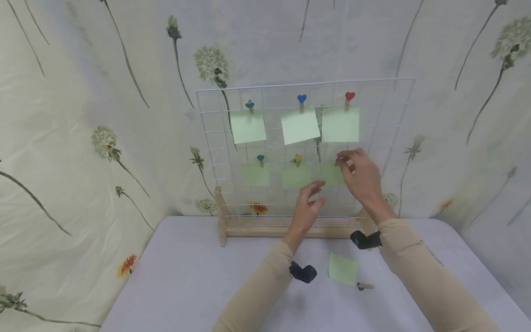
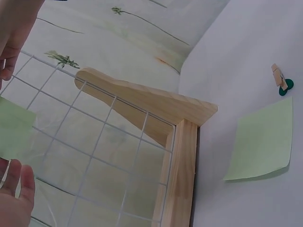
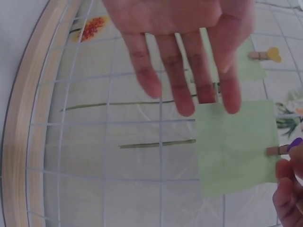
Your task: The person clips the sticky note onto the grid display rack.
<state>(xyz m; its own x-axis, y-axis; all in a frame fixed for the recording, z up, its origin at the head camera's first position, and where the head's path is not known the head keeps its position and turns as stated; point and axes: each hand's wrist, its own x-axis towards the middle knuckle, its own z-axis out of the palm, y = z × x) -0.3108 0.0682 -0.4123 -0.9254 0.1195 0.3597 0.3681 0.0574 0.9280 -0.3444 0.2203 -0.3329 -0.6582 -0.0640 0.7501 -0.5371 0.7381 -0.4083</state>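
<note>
My right hand [image 1: 362,177] pinches a small wooden clothespin with a purple heart [image 3: 295,144] at the top edge of a green paper note [image 3: 236,151]. That note lies against the lower right part of a white wire grid [image 1: 271,150]. My left hand [image 1: 306,206] is at the note's lower left corner, its fingertips overlapping the edge in the right wrist view, with fingers extended. Left of it, two more notes hang: one under a yellow clothespin [image 1: 297,159], one under a green-heart clothespin [image 1: 260,159].
Three notes [image 1: 341,124] hang in the upper row under heart clothespins. The grid stands in a wooden base [image 1: 265,229]. A loose green note [image 1: 342,268] and a clothespin with a green heart [image 1: 365,286] lie on the white table [image 1: 182,276]. Floral cloth [image 1: 137,69] hangs behind.
</note>
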